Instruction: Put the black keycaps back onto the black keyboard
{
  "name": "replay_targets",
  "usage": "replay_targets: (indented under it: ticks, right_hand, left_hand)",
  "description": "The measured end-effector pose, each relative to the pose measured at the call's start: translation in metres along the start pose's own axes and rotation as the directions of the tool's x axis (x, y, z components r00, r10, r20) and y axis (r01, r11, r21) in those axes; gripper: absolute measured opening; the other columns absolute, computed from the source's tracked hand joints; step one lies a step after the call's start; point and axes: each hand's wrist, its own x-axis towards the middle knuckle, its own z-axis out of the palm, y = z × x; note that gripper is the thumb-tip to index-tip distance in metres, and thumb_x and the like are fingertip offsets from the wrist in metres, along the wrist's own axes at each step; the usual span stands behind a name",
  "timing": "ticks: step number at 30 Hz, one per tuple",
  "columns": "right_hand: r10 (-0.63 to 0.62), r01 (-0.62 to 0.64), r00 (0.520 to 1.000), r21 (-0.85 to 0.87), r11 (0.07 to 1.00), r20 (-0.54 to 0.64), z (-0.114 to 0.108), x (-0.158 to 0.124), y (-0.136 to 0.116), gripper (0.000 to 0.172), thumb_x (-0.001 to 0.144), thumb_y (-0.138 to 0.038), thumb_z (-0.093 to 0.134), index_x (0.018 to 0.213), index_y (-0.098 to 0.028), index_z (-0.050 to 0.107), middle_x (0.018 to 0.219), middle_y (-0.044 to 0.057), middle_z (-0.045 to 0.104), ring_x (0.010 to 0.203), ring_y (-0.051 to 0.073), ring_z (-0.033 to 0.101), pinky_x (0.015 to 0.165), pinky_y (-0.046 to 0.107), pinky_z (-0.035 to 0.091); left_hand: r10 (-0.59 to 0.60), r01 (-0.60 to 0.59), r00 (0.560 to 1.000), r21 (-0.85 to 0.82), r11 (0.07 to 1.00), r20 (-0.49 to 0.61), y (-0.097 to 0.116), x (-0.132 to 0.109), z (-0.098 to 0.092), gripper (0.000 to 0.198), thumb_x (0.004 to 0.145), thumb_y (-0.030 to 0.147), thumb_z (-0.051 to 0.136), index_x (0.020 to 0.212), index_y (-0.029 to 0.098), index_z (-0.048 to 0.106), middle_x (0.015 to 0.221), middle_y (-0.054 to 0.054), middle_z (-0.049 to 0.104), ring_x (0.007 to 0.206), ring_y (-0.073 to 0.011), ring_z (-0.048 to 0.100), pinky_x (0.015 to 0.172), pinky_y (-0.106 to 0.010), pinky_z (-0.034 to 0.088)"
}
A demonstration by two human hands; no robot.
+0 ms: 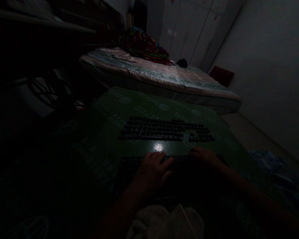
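A black keyboard base lies in front of me on the green table, its surface too dark to make out in detail. My left hand rests on its upper left part, thumb and fingers spread. At the upper right of the base is my right hand, its fingers curled together; whatever may be between them is hidden. Beyond both hands, black keycaps lie in rows on the table, laid out like a keyboard. Below the base sits a crumpled pale cloth.
The green table carries white printed emblems and reaches toward a bed with a dark red patterned blanket. A large spoked wheel stands at left. Bluish fabric lies low at right. The room is very dim.
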Motion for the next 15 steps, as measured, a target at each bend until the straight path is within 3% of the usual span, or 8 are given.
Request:
replay_targets:
  ticks: [3, 6, 9, 12, 15]
  right_hand:
    - [-0.034, 0.034, 0.999, -0.004, 0.999, -0.011, -0.003, 0.001, -0.001, 0.028, 0.077, -0.009, 0.043, 0.093, -0.019, 0.065, 0.096, 0.008, 0.062, 0.084, 0.016, 0.057, 0.067, 0.023, 0.044]
    - [-0.009, 0.008, 0.999, -0.017, 1.000, -0.044, 0.005, -0.003, -0.001, 0.026, 0.078, -0.012, 0.043, 0.088, -0.019, 0.066, 0.086, 0.007, 0.063, 0.073, 0.014, 0.058, 0.061, 0.022, 0.045]
    - [0.030, -0.036, 0.979, -0.024, 0.999, -0.200, 0.022, -0.012, -0.001, 0.027, 0.082, -0.015, 0.041, 0.086, -0.019, 0.067, 0.082, 0.007, 0.065, 0.071, 0.014, 0.060, 0.062, 0.024, 0.048]
    - [0.014, -0.023, 0.916, -0.018, 1.000, -0.401, 0.039, -0.023, -0.003, 0.029, 0.085, -0.019, 0.037, 0.094, -0.021, 0.065, 0.095, 0.009, 0.066, 0.087, 0.017, 0.061, 0.072, 0.029, 0.051]
    - [0.016, -0.036, 0.871, -0.031, 0.999, -0.491, 0.050, -0.029, -0.009, 0.030, 0.087, -0.021, 0.036, 0.104, -0.023, 0.061, 0.108, 0.010, 0.063, 0.103, 0.019, 0.057, 0.080, 0.035, 0.051]
  left_hand:
    - [0.009, -0.008, 1.000, 0.008, 1.000, -0.009, -0.001, -0.001, 0.002, 0.041, 0.079, 0.032, 0.056, 0.119, 0.027, 0.049, 0.117, -0.007, 0.052, 0.103, -0.0225, 0.049, 0.089, -0.041, 0.037]
    - [0.010, -0.010, 1.000, 0.006, 1.000, -0.024, -0.001, -0.002, 0.002, 0.040, 0.080, 0.031, 0.055, 0.119, 0.026, 0.048, 0.118, -0.007, 0.051, 0.104, -0.0222, 0.049, 0.090, -0.041, 0.036]
    - [-0.002, 0.002, 1.000, -0.004, 1.000, -0.012, 0.001, -0.002, 0.000, 0.040, 0.080, 0.030, 0.055, 0.119, 0.026, 0.048, 0.118, -0.007, 0.051, 0.105, -0.0219, 0.048, 0.092, -0.042, 0.035]
    - [-0.009, 0.009, 1.000, -0.010, 1.000, -0.001, 0.001, -0.002, 0.000, 0.041, 0.079, 0.030, 0.055, 0.119, 0.026, 0.048, 0.118, -0.007, 0.051, 0.105, -0.0223, 0.048, 0.092, -0.043, 0.035]
    - [-0.013, 0.013, 1.000, -0.009, 1.000, -0.001, 0.001, -0.002, 0.000, 0.040, 0.080, 0.031, 0.055, 0.118, 0.026, 0.048, 0.118, -0.007, 0.051, 0.105, -0.0227, 0.049, 0.092, -0.043, 0.036]
